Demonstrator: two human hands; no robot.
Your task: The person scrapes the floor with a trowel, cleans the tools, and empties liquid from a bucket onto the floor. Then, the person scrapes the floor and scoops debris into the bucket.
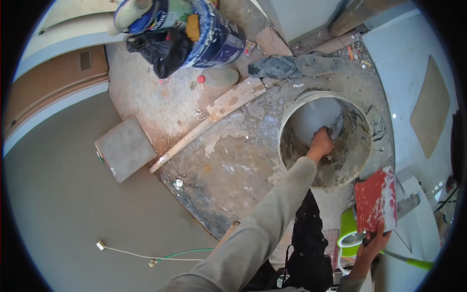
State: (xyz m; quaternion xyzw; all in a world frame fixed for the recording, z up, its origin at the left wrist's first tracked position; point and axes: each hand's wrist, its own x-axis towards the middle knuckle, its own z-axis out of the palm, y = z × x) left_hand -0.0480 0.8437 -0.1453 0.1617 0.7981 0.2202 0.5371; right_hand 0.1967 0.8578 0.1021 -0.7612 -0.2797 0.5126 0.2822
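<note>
My left hand (322, 142) reaches down into a big round bucket (359, 134) with a crusted inner wall. Its fingers are closed round a tool whose grey, smeared blade (336, 124) points up and right; its exact kind is hard to make out. Pale, cloudy liquid (311, 118) lies in the bucket beside this hand. Lower right, my right hand (375, 243) is closed on a red plastering float (370, 202), its flat face streaked with white plaster along one side. The float is held apart from the bucket, just past its near right rim.
A bright green round container (347, 228) stands beside my right hand. Beyond the bucket lie worn flip-flops (318, 64) and a long wooden strip (233, 101). A grey tile (125, 150) sits at left by smooth grey screed (63, 190). A paint bucket (219, 44) stands far off.
</note>
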